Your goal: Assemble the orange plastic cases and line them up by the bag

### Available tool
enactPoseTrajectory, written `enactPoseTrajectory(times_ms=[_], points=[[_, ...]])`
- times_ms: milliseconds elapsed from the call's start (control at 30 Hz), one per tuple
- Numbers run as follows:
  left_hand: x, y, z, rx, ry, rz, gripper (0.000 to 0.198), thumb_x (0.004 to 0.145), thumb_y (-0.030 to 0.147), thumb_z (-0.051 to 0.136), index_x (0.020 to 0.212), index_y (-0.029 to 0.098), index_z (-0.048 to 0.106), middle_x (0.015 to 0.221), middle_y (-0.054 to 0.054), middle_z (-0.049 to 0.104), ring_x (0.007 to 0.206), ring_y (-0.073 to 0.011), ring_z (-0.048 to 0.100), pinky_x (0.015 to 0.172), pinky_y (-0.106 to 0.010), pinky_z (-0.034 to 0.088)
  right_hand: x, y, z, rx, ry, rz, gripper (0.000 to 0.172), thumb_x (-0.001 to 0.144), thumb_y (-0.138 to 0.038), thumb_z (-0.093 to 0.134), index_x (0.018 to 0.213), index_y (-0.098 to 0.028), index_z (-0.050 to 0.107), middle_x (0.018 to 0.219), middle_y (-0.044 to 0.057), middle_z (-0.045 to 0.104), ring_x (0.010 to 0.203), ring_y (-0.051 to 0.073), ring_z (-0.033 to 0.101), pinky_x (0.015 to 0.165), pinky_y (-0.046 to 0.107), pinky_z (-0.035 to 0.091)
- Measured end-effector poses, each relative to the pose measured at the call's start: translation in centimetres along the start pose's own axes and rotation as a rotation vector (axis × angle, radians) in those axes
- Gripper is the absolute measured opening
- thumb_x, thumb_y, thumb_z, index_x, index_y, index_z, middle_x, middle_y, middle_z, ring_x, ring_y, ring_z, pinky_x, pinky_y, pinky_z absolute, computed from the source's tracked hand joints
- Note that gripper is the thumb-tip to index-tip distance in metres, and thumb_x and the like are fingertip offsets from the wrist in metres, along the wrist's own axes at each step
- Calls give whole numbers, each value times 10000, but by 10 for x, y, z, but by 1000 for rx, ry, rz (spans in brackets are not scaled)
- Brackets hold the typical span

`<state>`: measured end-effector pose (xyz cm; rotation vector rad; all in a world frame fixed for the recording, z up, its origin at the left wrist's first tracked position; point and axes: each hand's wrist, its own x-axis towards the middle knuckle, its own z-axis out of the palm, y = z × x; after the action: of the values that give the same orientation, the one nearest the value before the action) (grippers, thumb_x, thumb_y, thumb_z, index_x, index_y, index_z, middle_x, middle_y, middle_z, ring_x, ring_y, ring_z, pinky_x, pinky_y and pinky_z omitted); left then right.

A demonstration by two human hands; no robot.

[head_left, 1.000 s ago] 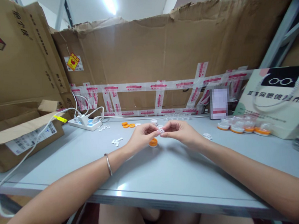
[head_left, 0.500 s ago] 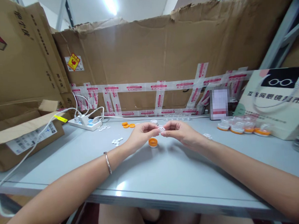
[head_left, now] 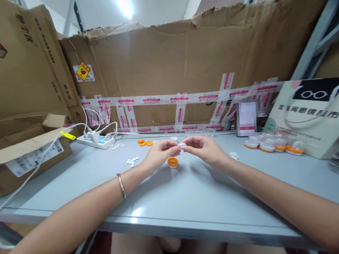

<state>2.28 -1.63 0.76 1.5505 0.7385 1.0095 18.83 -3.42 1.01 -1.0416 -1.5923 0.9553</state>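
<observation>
Between the fingertips of my left hand (head_left: 162, 152) and my right hand (head_left: 203, 148) is a small white plastic disc with cut-outs (head_left: 182, 145). Both hands pinch it from opposite sides, a little above the table. Just below it, an orange and white ring-shaped cap (head_left: 173, 163) stands on the table. Small white round pieces (head_left: 131, 161) lie to the left of my left hand. More white slotted pieces (head_left: 234, 155) lie beside my right wrist, partly covered by it.
Orange rings (head_left: 145, 142) and clear plastic parts (head_left: 199, 133) lie at the back. Several clear-domed orange caps (head_left: 272, 143) stand at right by a paper bag (head_left: 308, 119) and a phone (head_left: 247, 118). A power strip (head_left: 98, 140) and an open carton (head_left: 31, 149) are at left.
The white disc has tipped from facing me to nearly edge-on between my fingertips. Both hands stay almost in place, and the view has shifted slightly.
</observation>
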Motion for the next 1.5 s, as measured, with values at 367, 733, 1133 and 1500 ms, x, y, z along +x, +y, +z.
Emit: enactPoseTrajectory(times_ms=[367, 733, 1133, 1500], points=[[2, -2, 0, 30, 77, 61, 190, 699, 243, 634, 814, 99, 587, 740, -33, 624, 699, -105, 583, 736, -286, 467, 2, 7, 3, -43, 13, -173, 282, 653, -412, 648, 778, -166, 586, 783, 48, 656, 748, 163, 615, 747, 342, 482], [5, 2, -9, 39, 171, 58, 106, 672, 152, 644, 744, 108, 581, 696, -27, 643, 657, -102, 601, 699, -268, 479, 36, 37, -84, -628, 243, -23, 208, 695, -332, 577, 773, -152, 644, 805, 74, 670, 759, 197, 595, 727, 326, 441], [5, 2, -9, 109, 125, 62, 111, 683, 160, 634, 761, 108, 574, 754, -51, 657, 679, -110, 608, 688, -260, 483, 35, 50, -90, -951, -125, 100, 234, 601, -358, 622, 734, -169, 661, 671, 20, 610, 612, 143, 532, 545, 235, 371], [3, -1, -8, 163, 68, 92, 107, 683, 177, 628, 743, 106, 574, 739, -43, 642, 668, -103, 595, 685, -258, 482, 31, 47, -85, -754, -130, 180, 65, 563, -203, 610, 608, -156, 613, 603, 17, 621, 581, 138, 558, 539, 229, 413]])
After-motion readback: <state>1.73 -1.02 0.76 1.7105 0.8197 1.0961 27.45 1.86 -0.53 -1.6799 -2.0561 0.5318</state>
